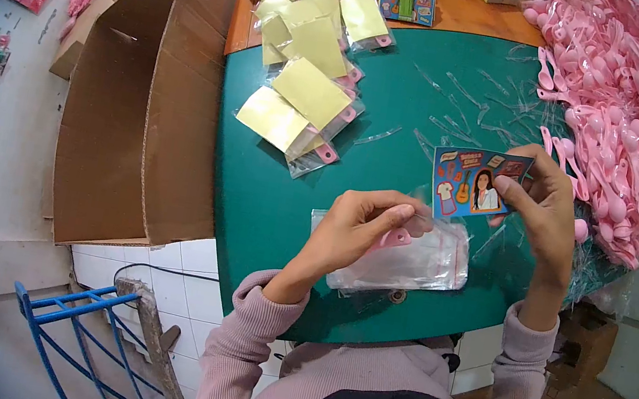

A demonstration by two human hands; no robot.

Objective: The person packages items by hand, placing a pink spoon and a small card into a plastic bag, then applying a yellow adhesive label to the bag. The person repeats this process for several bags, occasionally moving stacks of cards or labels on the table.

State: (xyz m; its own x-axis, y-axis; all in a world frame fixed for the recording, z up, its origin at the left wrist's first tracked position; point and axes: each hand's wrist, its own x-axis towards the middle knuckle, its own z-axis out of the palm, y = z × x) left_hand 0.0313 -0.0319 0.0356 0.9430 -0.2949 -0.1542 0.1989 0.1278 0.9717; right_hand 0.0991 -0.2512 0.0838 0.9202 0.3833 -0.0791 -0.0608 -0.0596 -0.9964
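My right hand (535, 199) grips a blue printed card (472, 188) showing a guitar, a shirt and a figure, its thumb on the front. Just left of the card, my left hand (370, 224) pinches a clear plastic bag, with a pink spoon handle (393, 239) showing beneath the fingers. Below both hands a stack of clear bags (409, 268) lies on the green table (272, 234). Packed pieces with yellow card backs (311, 91) and pink handles are heaped at the upper left of the table.
A large pile of pink spoons (624, 147) covers the right side. Thin clear plastic strips (448, 124) are scattered mid-table. An open cardboard box (150, 106) stands at the left edge, above a blue metal frame (88, 313). Blue cards with a green band (407, 2) lie at the back.
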